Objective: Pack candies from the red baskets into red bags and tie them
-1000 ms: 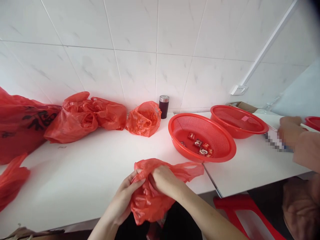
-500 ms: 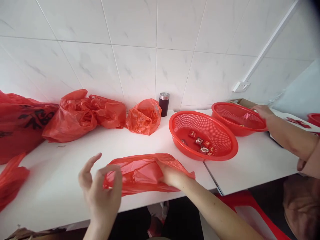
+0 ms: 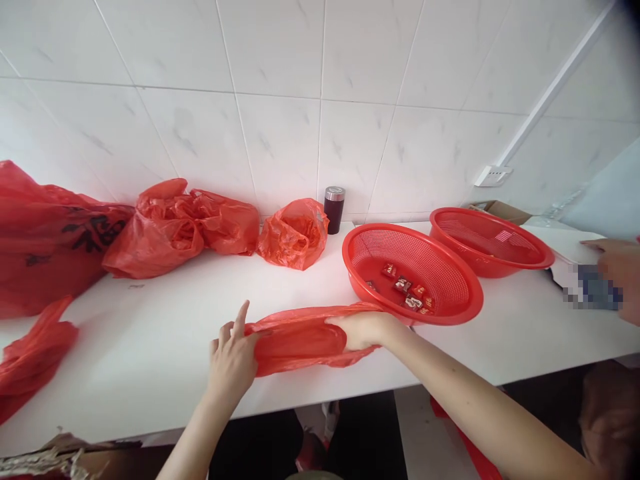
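Note:
A red plastic bag (image 3: 300,340) lies near the table's front edge, its mouth stretched wide between my two hands. At its left end, my left hand (image 3: 233,357) is closed on the rim, with the index finger pointing up. My right hand (image 3: 363,331) reaches into the right end and grips that side; part of its fingers is hidden by the plastic. Just beyond my right hand stands a red perforated basket (image 3: 465,293) with several small wrapped sweets (image 3: 403,285) on its bottom.
Red plastic bags (image 3: 155,233) line the wall at the left, near a dark tumbler (image 3: 334,210). A second red basket (image 3: 540,260) stands to the right. A co-worker's hand (image 3: 617,267) is at the far right edge. The white table (image 3: 150,360) ends close to my body.
My left hand has moved right and taken hold of the bag's left rim. My right hand has shifted right, widening the mouth. The co-worker's hand has left the second basket.

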The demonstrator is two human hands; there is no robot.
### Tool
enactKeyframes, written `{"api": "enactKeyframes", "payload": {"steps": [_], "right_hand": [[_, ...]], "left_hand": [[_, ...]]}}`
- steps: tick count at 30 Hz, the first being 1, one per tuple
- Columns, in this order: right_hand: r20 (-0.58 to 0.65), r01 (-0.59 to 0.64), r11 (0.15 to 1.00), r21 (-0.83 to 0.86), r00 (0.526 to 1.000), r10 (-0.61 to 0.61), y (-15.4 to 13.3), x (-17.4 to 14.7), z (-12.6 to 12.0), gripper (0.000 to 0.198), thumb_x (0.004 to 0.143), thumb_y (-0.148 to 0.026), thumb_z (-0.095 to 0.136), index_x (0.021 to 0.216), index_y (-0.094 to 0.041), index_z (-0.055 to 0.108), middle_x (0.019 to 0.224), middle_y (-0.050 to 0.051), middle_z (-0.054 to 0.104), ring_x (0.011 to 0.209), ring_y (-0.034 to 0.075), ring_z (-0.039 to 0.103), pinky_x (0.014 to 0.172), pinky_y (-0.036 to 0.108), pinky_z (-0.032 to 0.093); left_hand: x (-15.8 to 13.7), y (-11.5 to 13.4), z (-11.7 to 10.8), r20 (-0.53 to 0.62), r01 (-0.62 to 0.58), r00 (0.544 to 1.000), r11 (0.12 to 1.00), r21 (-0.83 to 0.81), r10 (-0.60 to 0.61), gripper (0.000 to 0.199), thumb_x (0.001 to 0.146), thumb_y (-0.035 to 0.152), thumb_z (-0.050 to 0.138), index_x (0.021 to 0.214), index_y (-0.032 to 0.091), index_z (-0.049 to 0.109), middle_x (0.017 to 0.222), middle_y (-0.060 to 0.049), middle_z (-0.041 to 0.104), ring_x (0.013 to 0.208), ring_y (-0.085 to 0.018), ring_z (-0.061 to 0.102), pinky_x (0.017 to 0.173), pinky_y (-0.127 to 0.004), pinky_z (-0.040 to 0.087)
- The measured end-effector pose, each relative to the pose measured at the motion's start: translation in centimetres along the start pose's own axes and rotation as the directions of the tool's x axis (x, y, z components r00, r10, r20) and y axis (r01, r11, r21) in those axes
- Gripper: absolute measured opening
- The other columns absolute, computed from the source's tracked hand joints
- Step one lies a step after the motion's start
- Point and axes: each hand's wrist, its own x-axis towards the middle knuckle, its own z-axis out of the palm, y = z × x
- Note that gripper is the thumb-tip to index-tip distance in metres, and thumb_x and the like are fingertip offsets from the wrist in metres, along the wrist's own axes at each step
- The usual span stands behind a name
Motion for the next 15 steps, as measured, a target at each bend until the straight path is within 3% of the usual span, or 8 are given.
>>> {"api": "enactKeyframes", "payload": {"steps": [2,4,8,10,12,15], "right_hand": [[0.142,-0.048,0.995,-0.082,0.988,0.059,-0.6,-1.1,-1.1,0.031,0.056,-0.03,0.079,0.086,-0.031,0.074,0.062,-0.002,0.066,0.043,0.014,0.055,0.043,0.025,0.04],[0.188,-0.011,0.994,-0.108,0.982,0.031,-1.6,-2.1,-1.9,0.047,0.06,-0.036,0.077,0.106,-0.033,0.071,0.08,0.002,0.071,0.062,0.019,0.065,0.052,0.027,0.045],[0.204,0.187,0.976,0.109,0.957,-0.206,-2.8,-3.0,-2.7,0.065,0.074,-0.043,0.071,0.136,-0.039,0.051,0.116,0.002,0.067,0.098,0.023,0.066,0.076,0.031,0.051],[0.143,0.222,0.962,0.162,0.959,-0.245,-2.4,-2.8,-2.4,0.067,0.077,-0.041,0.069,0.14,-0.038,0.045,0.134,0.0,0.056,0.116,0.023,0.058,0.092,0.033,0.049],[0.032,0.195,0.974,0.111,0.979,-0.2,-1.7,-2.3,-1.8,0.07,0.078,-0.038,0.069,0.143,-0.034,0.043,0.146,0.002,0.045,0.13,0.025,0.045,0.106,0.037,0.039],[-0.006,0.17,0.977,0.127,0.985,-0.171,-1.0,-1.8,-1.6,0.067,0.08,-0.039,0.069,0.142,-0.029,0.045,0.145,0.006,0.045,0.127,0.025,0.049,0.107,0.039,0.038]], "left_hand": [[-0.1,-0.3,-0.3,0.049,-0.014,0.999,0.998,-0.06,0.017,0.063,0.071,-0.005,0.036,0.113,0.028,0.07,0.155,-0.01,0.029,0.115,-0.035,0.051,0.079,-0.044,0.048],[-0.2,-0.1,-0.8,0.089,-0.034,0.995,0.991,-0.133,0.046,0.062,0.071,-0.004,0.034,0.113,0.027,0.068,0.15,-0.01,0.036,0.112,-0.031,0.054,0.081,-0.042,0.047],[-0.6,0.8,-2.1,0.177,-0.082,0.977,0.976,-0.201,0.118,0.06,0.069,-0.003,0.034,0.111,0.028,0.065,0.133,-0.007,0.053,0.106,-0.027,0.058,0.087,-0.045,0.044],[-1.1,0.8,-2.6,0.239,-0.13,0.952,0.961,-0.246,0.19,0.064,0.065,-0.002,0.037,0.113,0.03,0.063,0.126,-0.006,0.057,0.106,-0.026,0.059,0.093,-0.048,0.041],[-1.7,0.5,-2.9,0.302,-0.15,0.92,0.935,-0.321,0.251,0.066,0.065,0.0,0.042,0.118,0.034,0.062,0.129,-0.005,0.055,0.108,-0.025,0.06,0.097,-0.047,0.04],[-2.2,-0.4,-2.9,0.335,-0.109,0.899,0.883,-0.456,0.284,0.06,0.074,0.009,0.049,0.126,0.039,0.057,0.141,-0.003,0.043,0.114,-0.025,0.058,0.097,-0.04,0.044]]}}
